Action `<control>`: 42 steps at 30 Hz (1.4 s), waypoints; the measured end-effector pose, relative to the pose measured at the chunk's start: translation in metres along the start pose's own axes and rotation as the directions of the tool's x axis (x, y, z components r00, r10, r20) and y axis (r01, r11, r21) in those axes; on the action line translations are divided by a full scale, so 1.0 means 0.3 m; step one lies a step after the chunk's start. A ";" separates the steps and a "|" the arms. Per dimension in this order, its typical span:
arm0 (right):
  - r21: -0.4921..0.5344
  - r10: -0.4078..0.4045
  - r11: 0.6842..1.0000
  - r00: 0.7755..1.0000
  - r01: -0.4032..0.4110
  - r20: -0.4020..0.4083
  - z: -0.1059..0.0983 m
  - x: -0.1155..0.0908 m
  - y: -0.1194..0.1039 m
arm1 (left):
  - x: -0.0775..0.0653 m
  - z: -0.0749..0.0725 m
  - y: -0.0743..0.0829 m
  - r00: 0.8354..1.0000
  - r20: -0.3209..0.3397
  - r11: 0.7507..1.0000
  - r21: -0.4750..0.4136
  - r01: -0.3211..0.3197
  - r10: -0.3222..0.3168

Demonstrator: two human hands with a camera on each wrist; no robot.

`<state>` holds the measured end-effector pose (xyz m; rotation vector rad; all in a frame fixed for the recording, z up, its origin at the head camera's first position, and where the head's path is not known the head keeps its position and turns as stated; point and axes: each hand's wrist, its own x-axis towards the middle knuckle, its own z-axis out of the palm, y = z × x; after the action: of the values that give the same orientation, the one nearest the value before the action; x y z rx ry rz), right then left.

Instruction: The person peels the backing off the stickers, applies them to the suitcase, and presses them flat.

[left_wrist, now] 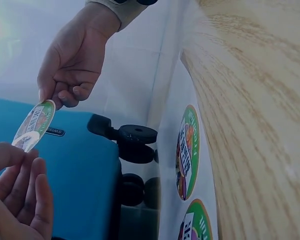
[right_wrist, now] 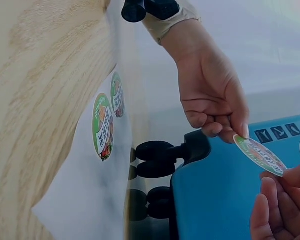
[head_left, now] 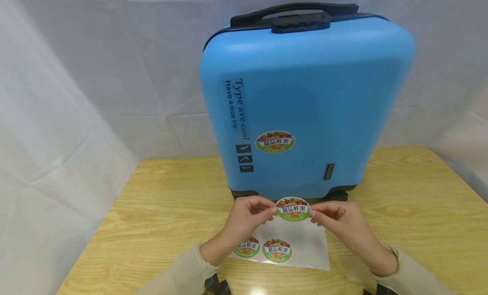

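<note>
Holding one oval fruit sticker (head_left: 293,209) between both hands, printed face toward the head camera. Left hand (head_left: 244,218): grip pinching the sticker's left end between thumb and fingers. Right hand (head_left: 347,225): grip pinching the right end in like manner, its remaining fingers curled in toward the palm. Both wrist views agree on this; in the left one a pale glare covers part of the label nearest the left fingertips. Sticker position: raised off the bench (head_left: 171,201), in front of the suitcase's lower edge and apart from the backing sheet (head_left: 305,244).

Sheet: white, lying on the wood-grained bench below the hands. Two matching stickers on it, side by side near its front edge: one in full view (head_left: 277,250), the other (head_left: 248,247) partly hidden behind the left hand in the head view.

Suitcase (head_left: 305,104): blue, upright on the bench, black wheels beneath and black carry handle (head_left: 295,7) on top. Another sticker (head_left: 275,141) of the same design lies on its front panel, right of the dark printed lettering (head_left: 240,110), which runs down the left side and reads "Type are cool / Have a nice trip". Small dark badge (head_left: 328,171) at lower right. Backdrop: white cloth (head_left: 95,74), creased. Pale sleeves (head_left: 183,269) on both arms.
</note>
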<state>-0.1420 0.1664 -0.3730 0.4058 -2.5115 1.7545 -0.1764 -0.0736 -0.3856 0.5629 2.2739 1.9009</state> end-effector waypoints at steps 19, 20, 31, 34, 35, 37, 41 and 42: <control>-0.065 -0.055 0.997 0.995 0.049 -0.087 0.017 0.057 -0.022 | 0.004 -0.025 0.057 0.989 -0.078 0.991 0.057 -0.125 0.129; -0.057 -0.061 0.997 0.994 0.056 -0.092 0.019 0.060 -0.023 | 0.005 -0.027 0.058 0.988 -0.082 0.990 0.057 -0.128 0.132; 0.070 -0.105 0.991 0.983 0.117 -0.153 0.040 0.086 -0.038 | 0.017 -0.044 0.072 0.976 -0.148 0.986 0.074 -0.151 0.160; 0.115 -0.095 0.987 0.983 0.114 -0.157 0.045 0.092 -0.045 | 0.020 -0.049 0.084 0.969 -0.169 0.982 0.088 -0.165 0.178; 0.123 -0.093 0.986 0.983 0.114 -0.159 0.047 0.094 -0.047 | 0.021 -0.050 0.087 0.967 -0.177 0.981 0.092 -0.168 0.182; 0.128 -0.098 0.985 0.982 0.119 -0.163 0.050 0.098 -0.050 | 0.024 -0.053 0.092 0.962 -0.193 0.979 0.100 -0.175 0.192; 0.119 -0.118 0.983 0.978 0.140 -0.173 0.054 0.106 -0.053 | 0.027 -0.057 0.101 0.956 -0.219 0.979 0.109 -0.173 0.194; 0.115 -0.122 0.983 0.977 0.144 -0.176 0.056 0.108 -0.054 | 0.028 -0.058 0.103 0.955 -0.225 0.979 0.110 -0.173 0.194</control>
<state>-0.1676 0.1398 -0.3580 0.4037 -2.2135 1.8195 -0.1836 -0.0823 -0.3509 0.6094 2.5461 2.0579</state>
